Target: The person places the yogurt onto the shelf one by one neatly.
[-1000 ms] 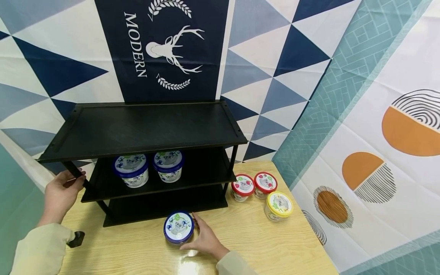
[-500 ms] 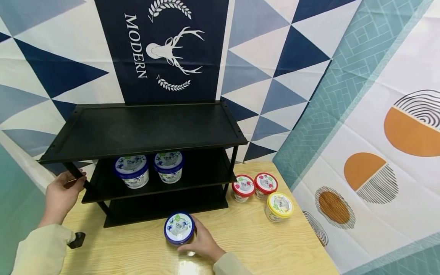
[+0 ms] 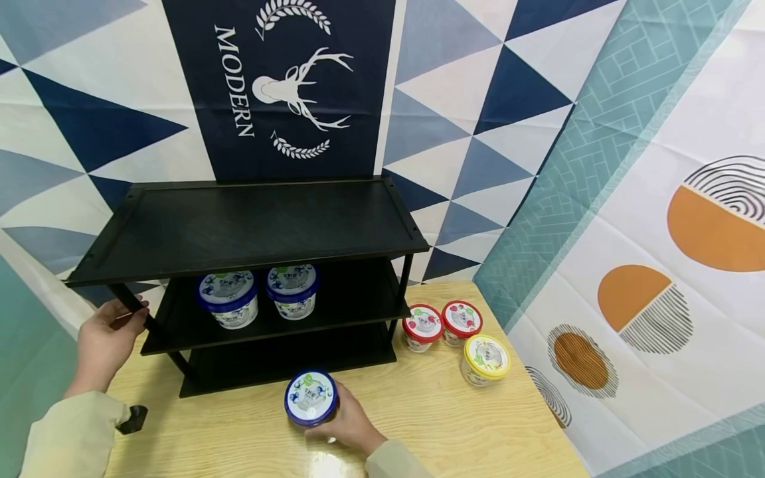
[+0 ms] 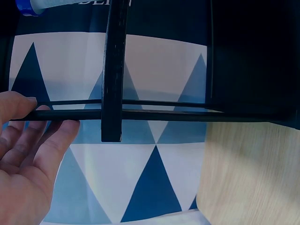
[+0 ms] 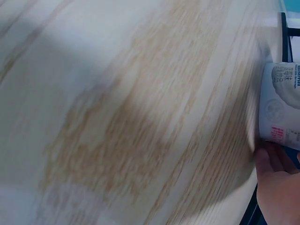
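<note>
In the head view, my right hand (image 3: pixel 351 422) holds a blue-lidded tub (image 3: pixel 311 397) by its right side, at the table's front part before the shelf. The right wrist view shows the thumb side of that hand (image 5: pixel 280 190) against the white wall of the tub (image 5: pixel 281 105); part of it is cut off. At the far left, my left hand (image 3: pixel 106 340) grips the front left post of a black three-tier shelf (image 3: pixel 263 226). Two more blue-lidded tubs, a left one (image 3: pixel 228 299) and a right one (image 3: pixel 293 291), stand on the middle tier.
To the right of the shelf, two red-lidded tubs (image 3: pixel 423 325) and a yellow-lidded tub (image 3: pixel 485 358) stand on the wooden table (image 3: pixel 454 425). Patterned cloth (image 3: pixel 454 133) covers the wall behind. The upper tier overhangs the middle one.
My right thumb has come in against the blue-lidded tub, and the hand has shifted slightly left around it. The left hand keeps its grip on the post.
</note>
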Motion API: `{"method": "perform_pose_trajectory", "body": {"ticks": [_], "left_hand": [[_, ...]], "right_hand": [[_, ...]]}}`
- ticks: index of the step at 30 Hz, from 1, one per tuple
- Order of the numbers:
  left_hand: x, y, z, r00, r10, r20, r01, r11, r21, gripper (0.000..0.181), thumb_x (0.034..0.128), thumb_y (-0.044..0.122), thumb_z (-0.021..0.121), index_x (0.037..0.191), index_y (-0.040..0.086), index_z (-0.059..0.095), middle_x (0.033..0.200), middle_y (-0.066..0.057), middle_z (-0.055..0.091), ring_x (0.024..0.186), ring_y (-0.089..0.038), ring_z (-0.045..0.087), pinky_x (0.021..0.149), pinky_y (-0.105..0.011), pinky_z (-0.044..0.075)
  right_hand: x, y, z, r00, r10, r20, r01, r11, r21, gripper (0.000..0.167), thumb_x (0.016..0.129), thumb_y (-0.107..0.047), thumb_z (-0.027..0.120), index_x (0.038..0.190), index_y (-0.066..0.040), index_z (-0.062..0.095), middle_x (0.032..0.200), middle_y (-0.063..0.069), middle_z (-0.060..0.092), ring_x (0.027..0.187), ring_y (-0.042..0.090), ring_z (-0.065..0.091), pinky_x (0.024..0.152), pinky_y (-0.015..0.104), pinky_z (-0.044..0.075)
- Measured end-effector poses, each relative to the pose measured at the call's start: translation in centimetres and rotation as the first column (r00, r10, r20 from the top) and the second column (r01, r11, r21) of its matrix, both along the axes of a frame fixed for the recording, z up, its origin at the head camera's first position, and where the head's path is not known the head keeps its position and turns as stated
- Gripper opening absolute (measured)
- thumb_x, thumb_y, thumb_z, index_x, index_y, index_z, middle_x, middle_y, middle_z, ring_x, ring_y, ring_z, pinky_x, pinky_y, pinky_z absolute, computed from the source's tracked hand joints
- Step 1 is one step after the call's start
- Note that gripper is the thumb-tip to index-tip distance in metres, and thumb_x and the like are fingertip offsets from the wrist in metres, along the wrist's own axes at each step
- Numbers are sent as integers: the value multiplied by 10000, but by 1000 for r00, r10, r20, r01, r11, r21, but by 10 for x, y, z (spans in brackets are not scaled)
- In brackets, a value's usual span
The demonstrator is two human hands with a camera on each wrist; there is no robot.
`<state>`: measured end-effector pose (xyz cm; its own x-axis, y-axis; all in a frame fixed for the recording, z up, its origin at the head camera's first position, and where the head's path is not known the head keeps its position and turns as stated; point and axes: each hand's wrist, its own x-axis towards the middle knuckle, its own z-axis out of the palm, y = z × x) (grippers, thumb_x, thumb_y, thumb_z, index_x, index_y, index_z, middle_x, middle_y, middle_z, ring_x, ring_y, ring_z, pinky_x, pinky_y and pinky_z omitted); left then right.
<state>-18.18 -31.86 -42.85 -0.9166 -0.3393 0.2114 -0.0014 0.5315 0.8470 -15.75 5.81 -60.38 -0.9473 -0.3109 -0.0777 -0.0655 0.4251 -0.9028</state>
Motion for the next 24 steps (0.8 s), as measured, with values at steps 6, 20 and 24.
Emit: {"method": "perform_pose_trajectory", "body": {"ticks": [6, 20, 24], "left_hand": [[0, 0, 0, 1000, -1, -7, 1, 1000, 2, 187, 955, 230, 502, 1110, 141, 559, 870, 357, 455, 761, 240, 464, 603, -30, 441], [-1, -1, -2, 1000, -6, -10, 6, 1000, -8, 203, 956, 233, 505, 1117, 125, 564, 864, 362, 456, 760, 243, 464, 601, -30, 436], [-1, 0, -2, 1000, -2, -11, 2, 1000, -7, 211, 955, 228, 507, 1122, 112, 563, 864, 362, 455, 759, 244, 464, 601, -29, 435]], "right_hand": [[0, -2, 1, 1000, -13, 19, 13, 1000, -6, 974, 566, -295, 904, 1388, -168, 397, 1293, -27, 533, 1227, 221, 503, 1067, 431, 385], [0, -2, -3, 999, -32, 41, 35, 995, -91, 975, 556, -212, 913, 1384, -195, 399, 1286, -31, 541, 1229, 225, 499, 1071, 425, 376], [0, -3, -4, 999, -34, 40, 37, 994, -100, 963, 555, -196, 912, 1375, -198, 408, 1281, -32, 543, 1227, 231, 499, 1071, 436, 374]]}}
